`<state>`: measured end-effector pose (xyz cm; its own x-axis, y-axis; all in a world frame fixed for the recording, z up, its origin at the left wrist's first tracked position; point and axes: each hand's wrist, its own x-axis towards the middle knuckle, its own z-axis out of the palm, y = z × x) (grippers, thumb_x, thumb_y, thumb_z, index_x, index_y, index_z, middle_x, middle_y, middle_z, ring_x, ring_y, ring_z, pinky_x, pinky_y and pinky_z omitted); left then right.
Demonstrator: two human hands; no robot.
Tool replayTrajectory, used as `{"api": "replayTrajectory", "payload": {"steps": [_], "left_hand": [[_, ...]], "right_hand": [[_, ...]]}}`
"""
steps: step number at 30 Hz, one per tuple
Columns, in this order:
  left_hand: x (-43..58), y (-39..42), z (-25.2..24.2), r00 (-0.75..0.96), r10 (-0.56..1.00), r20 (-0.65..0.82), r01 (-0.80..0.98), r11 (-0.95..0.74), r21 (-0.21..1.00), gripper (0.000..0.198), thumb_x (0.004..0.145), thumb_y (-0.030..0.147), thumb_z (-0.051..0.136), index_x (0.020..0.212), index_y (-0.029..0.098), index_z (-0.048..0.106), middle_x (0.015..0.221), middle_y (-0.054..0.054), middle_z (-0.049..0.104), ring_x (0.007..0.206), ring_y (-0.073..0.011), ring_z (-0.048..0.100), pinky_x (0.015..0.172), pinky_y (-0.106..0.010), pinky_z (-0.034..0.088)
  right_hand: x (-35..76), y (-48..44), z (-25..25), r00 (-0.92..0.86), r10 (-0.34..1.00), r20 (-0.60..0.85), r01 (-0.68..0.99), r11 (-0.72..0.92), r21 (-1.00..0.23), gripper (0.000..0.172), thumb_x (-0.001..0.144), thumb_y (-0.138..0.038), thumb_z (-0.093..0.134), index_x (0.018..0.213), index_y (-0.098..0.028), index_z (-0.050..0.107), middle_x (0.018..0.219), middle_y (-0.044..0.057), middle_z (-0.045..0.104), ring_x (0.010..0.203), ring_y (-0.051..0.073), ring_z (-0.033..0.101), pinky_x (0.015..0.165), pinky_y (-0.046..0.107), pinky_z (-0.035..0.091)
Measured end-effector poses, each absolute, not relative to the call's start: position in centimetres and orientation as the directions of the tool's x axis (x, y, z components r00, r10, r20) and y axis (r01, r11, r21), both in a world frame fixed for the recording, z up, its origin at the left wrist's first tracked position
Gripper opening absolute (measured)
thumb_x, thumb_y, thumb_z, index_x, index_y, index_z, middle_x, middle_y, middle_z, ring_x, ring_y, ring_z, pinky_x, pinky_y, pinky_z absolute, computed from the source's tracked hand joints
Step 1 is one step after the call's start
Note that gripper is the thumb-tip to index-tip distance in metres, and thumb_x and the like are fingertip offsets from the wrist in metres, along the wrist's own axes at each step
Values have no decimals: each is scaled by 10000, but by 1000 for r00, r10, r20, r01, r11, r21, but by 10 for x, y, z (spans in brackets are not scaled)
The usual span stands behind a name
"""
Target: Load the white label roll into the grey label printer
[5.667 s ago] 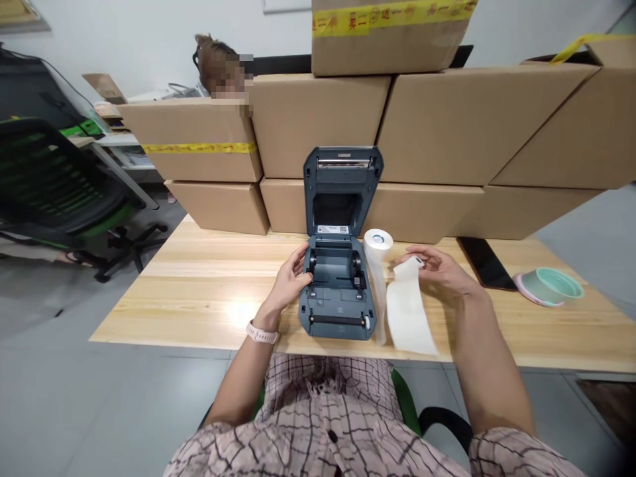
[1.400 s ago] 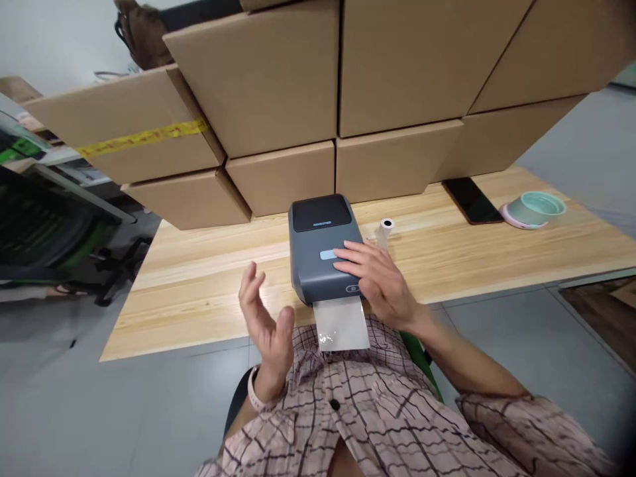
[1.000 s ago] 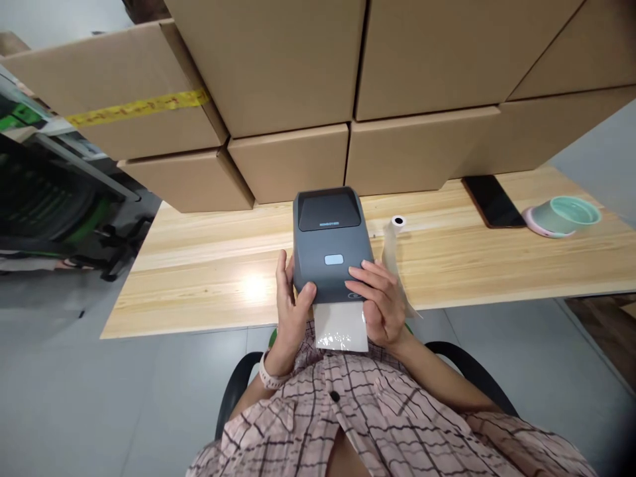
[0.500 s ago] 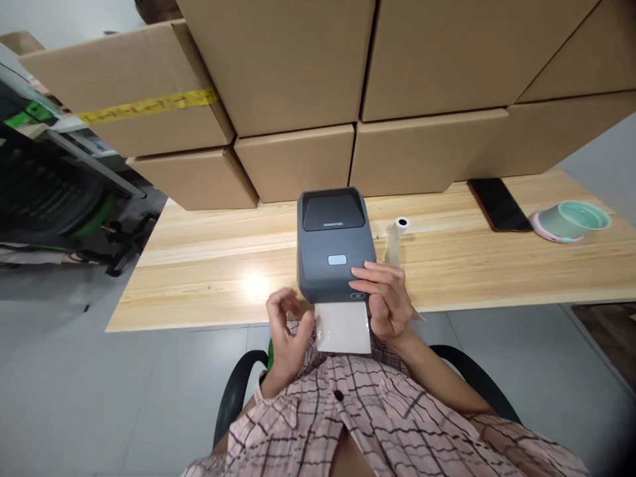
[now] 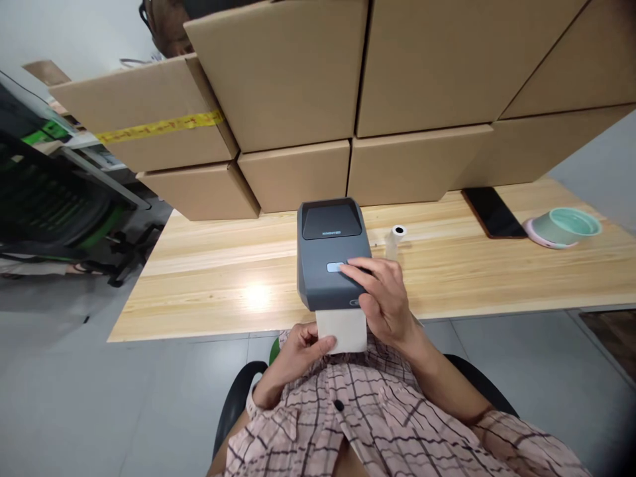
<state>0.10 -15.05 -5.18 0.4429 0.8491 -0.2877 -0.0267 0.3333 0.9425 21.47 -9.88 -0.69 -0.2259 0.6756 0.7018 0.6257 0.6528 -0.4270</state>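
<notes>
A dark grey label printer (image 5: 330, 248) stands closed at the near edge of the wooden table (image 5: 209, 278). A strip of white label paper (image 5: 342, 330) hangs out of its front slot. My left hand (image 5: 301, 350) pinches the lower left corner of that strip. My right hand (image 5: 382, 295) rests flat on top of the printer, fingers stretched, with a fingertip on the light blue button (image 5: 335, 267). A small white paper roll (image 5: 394, 240) stands just right of the printer.
Stacked cardboard boxes (image 5: 308, 99) wall off the back of the table. A black phone (image 5: 493, 212) and a mint-green bowl (image 5: 564, 226) lie at the far right. A green-and-black office chair (image 5: 54, 205) stands to the left. Another person's head shows above the boxes.
The printer lid was shut and paper now sticks out of its slot. My left hand has taken hold of the strip's corner. My right hand slid up onto the button.
</notes>
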Motion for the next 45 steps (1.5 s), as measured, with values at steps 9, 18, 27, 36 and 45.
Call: {"api": "replayTrajectory", "payload": {"steps": [9,18,27,36,45], "left_hand": [[-20,-140,-35,-61,989,136,244,-117,963,295,943,445,662,789,194,683,736,-9,630,683,-144,556,658,-266,453],[10,-135,-53,56,988,143,87,-148,985,730,1019,433,566,1651,379,205,1743,-78,228,1555,-293,360,1214,-427,416],[5,-123,-45,-12,891,453,388,-413,824,568,1064,537,370,1605,364,375,1719,-25,312,1623,-291,179,1315,-572,163],[-9,-13,-2,-94,816,571,240,-538,808,426,951,410,653,1367,315,651,1492,-60,606,1445,-284,501,1227,-520,367],[-6,12,-36,229,971,71,-55,-60,997,1049,698,279,794,1630,263,314,1686,-120,367,1520,-342,409,1209,-463,407]], "right_hand": [[217,-76,17,-449,699,556,717,654,-244,324,1034,-535,512,1117,-269,677,1479,38,639,1488,330,441,1258,657,191],[214,-125,-48,-21,874,485,524,423,-740,662,1048,-418,474,1647,-290,220,1735,114,234,1594,314,271,1232,609,377],[224,-131,-42,-44,902,430,450,402,-797,694,1053,-632,234,1660,-296,214,1729,94,262,1583,346,287,1244,644,349],[227,-35,40,-112,738,665,632,569,-526,723,1064,-566,347,1670,-302,55,1716,114,278,1585,324,286,1267,623,309],[234,87,75,-167,696,698,701,582,-413,797,1044,-568,386,1648,-268,-40,1684,134,310,1508,342,412,1195,576,400]]}}
